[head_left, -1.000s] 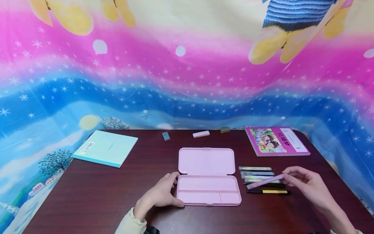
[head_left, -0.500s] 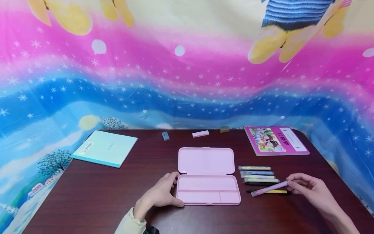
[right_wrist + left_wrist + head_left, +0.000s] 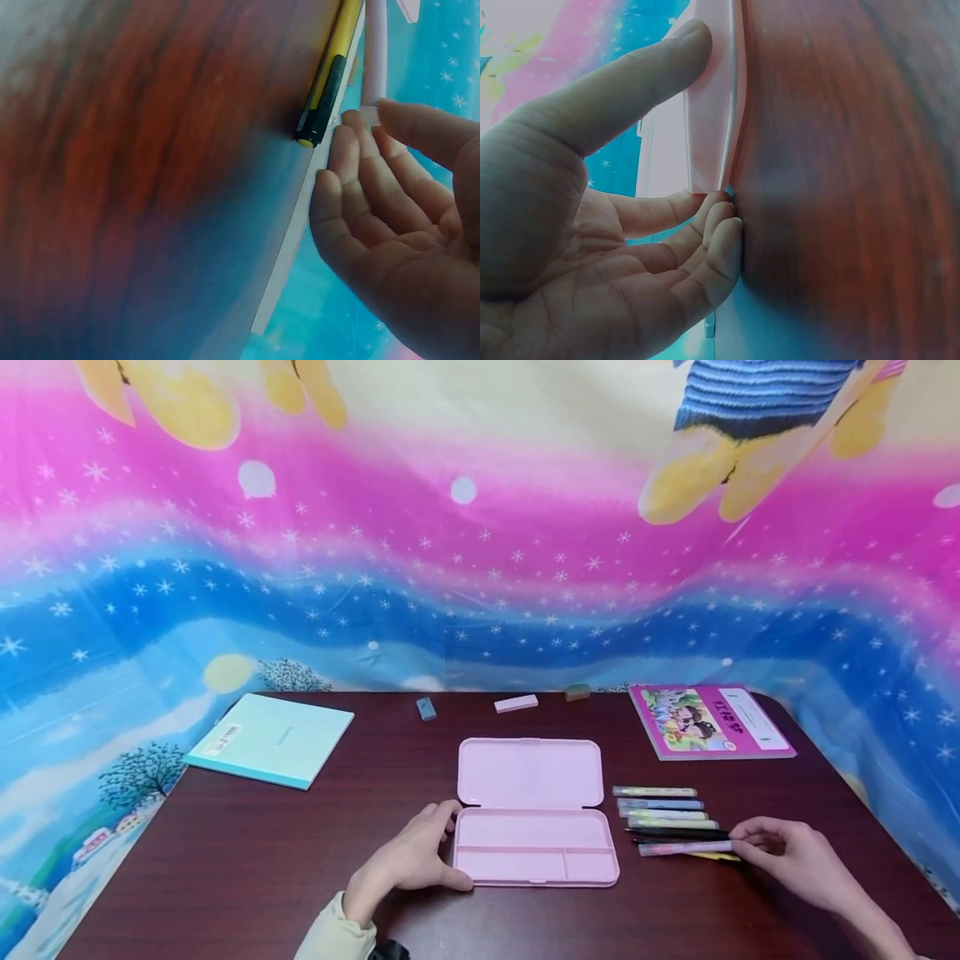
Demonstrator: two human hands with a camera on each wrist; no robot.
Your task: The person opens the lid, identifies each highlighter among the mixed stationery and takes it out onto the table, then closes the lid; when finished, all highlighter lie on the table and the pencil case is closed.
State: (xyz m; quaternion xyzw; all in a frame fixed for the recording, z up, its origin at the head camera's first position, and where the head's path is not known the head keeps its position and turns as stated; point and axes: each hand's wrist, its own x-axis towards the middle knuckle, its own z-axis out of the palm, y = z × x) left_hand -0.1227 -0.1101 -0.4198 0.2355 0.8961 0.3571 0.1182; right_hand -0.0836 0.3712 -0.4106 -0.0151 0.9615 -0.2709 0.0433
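Observation:
A pink pencil case (image 3: 531, 831) lies with its lid opened back, showing its bare compartments. My left hand (image 3: 411, 854) grips its left end, the thumb (image 3: 656, 79) on the front side and the fingertips at the corner. Between thumb and fingers my right hand (image 3: 795, 860) pinches the right end of a pink-purple marker pen (image 3: 684, 848). This marker is held nearly level over a black-and-yellow pen (image 3: 330, 82), partly covering it in the head view. Just beyond are a black pen (image 3: 675, 832) and several capped marker pens (image 3: 656, 792) in a row.
A mint-green notebook (image 3: 277, 739) lies at the back left of the dark wooden table (image 3: 247, 860), a pink picture-covered book (image 3: 712, 722) at the back right. Along the far edge sit a blue eraser (image 3: 426, 709), a pale pink block (image 3: 516, 703) and a greenish-brown block (image 3: 577, 692).
My right hand has brought the pink-purple marker from over the row toward me, then turned it almost level above the black-and-yellow pen. My left hand stays at the case.

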